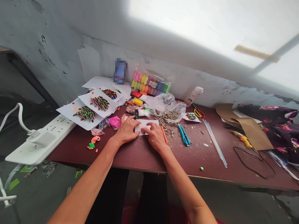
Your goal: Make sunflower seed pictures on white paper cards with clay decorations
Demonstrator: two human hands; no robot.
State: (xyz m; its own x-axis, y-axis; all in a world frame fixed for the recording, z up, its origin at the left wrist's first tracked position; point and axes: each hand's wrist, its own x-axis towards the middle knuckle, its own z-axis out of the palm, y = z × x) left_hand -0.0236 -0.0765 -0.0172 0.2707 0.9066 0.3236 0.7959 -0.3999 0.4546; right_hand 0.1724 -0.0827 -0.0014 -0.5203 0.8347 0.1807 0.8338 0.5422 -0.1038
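A small white card lies on the dark red table between my hands. My left hand rests at the card's left side with its fingers spread, the thumb near the lower edge. With its index finger stretched out, my right hand touches a pale flat patch on the card. Beside my right hand lies an orange stick-like tool. Striped sunflower seeds are heaped just behind and to the right, partly in a clear plastic bag.
Paper sheets with seed-covered shapes, a pink clay packet and a white power strip are on the left. To the right are a blue cutter, scissors, clear sticks and a yellow glue gun.
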